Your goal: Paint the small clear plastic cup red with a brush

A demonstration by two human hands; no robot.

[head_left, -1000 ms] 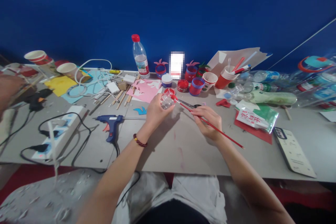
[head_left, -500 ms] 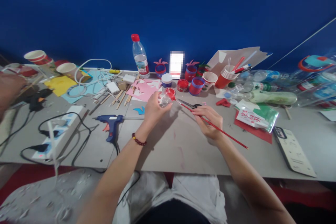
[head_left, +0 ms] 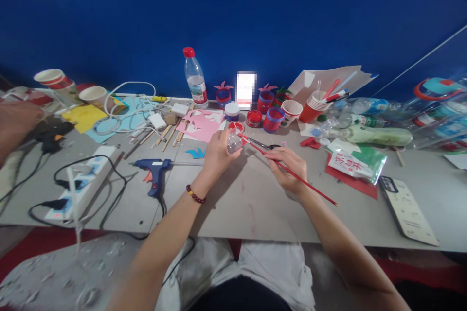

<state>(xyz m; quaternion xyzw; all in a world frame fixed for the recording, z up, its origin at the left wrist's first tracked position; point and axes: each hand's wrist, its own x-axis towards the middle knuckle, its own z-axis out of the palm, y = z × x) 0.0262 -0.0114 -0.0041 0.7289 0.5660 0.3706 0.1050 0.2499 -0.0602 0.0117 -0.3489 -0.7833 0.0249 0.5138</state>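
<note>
My left hand is wrapped round a small clear plastic cup, tilted toward the right. Between the fingers of my right hand is a long red paintbrush, its tip at the cup's red-painted rim. Just behind the cup lies a round red lid or dish, with an open pot of red paint to its right. Scissors lie partly hidden behind the brush. A white-lidded jar and a blue-and-red painted cup stand farther back.
A blue glue gun and power strip with cables lie left. Pink paper and a water bottle are behind. Plastic bottles and a phone are right. Another person's hand shows far left.
The clear cup in my left hand has turned and moved slightly down, showing more of the red lid behind it. My right hand and the brush have shifted slightly left.
</note>
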